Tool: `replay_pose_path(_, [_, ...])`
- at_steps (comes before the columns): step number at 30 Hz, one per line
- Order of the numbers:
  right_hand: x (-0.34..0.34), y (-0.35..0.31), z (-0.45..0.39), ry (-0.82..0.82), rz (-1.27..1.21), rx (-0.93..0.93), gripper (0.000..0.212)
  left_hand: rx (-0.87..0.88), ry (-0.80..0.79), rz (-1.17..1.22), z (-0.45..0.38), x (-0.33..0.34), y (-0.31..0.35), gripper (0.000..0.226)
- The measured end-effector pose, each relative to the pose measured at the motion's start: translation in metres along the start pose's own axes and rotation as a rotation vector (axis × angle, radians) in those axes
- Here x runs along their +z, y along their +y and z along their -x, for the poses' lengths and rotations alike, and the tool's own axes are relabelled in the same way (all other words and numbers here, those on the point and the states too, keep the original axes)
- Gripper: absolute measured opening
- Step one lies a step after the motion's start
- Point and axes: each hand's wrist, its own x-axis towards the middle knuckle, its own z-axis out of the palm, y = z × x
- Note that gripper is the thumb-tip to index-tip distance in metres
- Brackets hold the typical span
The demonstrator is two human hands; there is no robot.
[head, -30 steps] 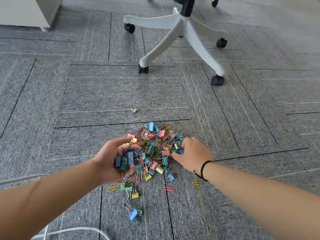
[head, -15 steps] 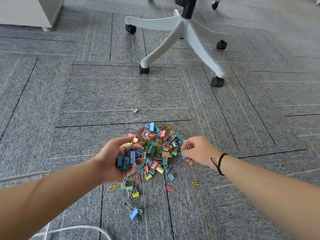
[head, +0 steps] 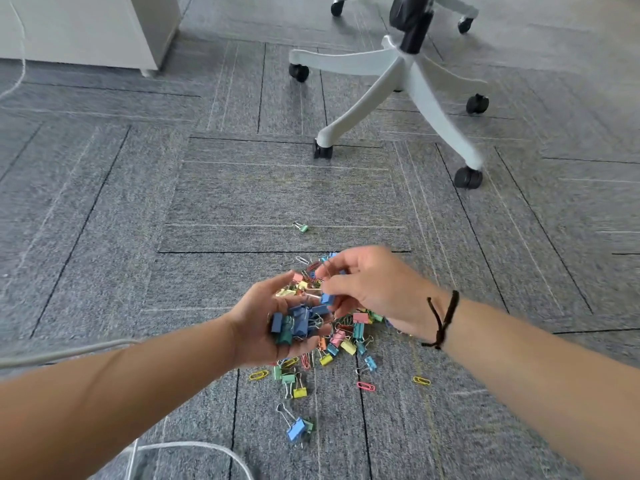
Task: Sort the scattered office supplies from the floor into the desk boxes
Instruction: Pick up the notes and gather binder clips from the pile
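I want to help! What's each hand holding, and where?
Left hand cups blue binder clips in its palm; right hand pinches one blue binder clip with fingertips.

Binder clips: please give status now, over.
Left hand cupped, holds blue binder clips. Right hand pinches one blue clip above left palm. Pile remains on carpet. Nothing blocks.

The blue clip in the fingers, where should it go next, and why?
Probably dropped into the left hand. The right hand pinches the blue clip right above that cupped palm, which already holds a bunch of blue clips.
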Motion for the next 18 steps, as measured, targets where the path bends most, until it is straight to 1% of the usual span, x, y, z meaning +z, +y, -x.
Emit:
replay_pose_path(4, [0.028, -0.008, 0.002, 0.0, 0.316, -0.081, 0.015, -0.012, -0.048, -0.029, 0.004, 0.003, -0.002, 0.055])
replay_pose_path(6, [0.033, -0.006, -0.002, 0.02, 0.448, -0.111, 0.02, -0.012, -0.04, -0.04, 0.005, 0.004, -0.003, 0.054])
replay_pose_path(8, [0.035, -0.005, -0.003, 0.008, 0.52, -0.107, 0.03, -0.004, -0.045, -0.05, 0.005, 0.003, -0.003, 0.054])
replay_pose_path(10, [0.034, -0.005, -0.002, -0.012, 0.502, -0.096, 0.034, 0.002, -0.055, -0.045, 0.004, 0.002, -0.002, 0.053])
replay_pose_path(14, [0.023, -0.003, 0.0, -0.012, 0.388, -0.089, 0.015, 0.021, -0.044, -0.079, 0.006, 0.002, 0.0, 0.037])
replay_pose_path(16, [0.013, -0.001, 0.001, -0.007, 0.316, -0.07, 0.014, 0.031, -0.038, -0.084, 0.006, 0.002, 0.0, 0.032])
replay_pose_path(18, [-0.003, 0.004, 0.0, 0.021, 0.228, -0.035, 0.014, 0.032, -0.039, -0.071, 0.005, 0.001, 0.0, 0.034])
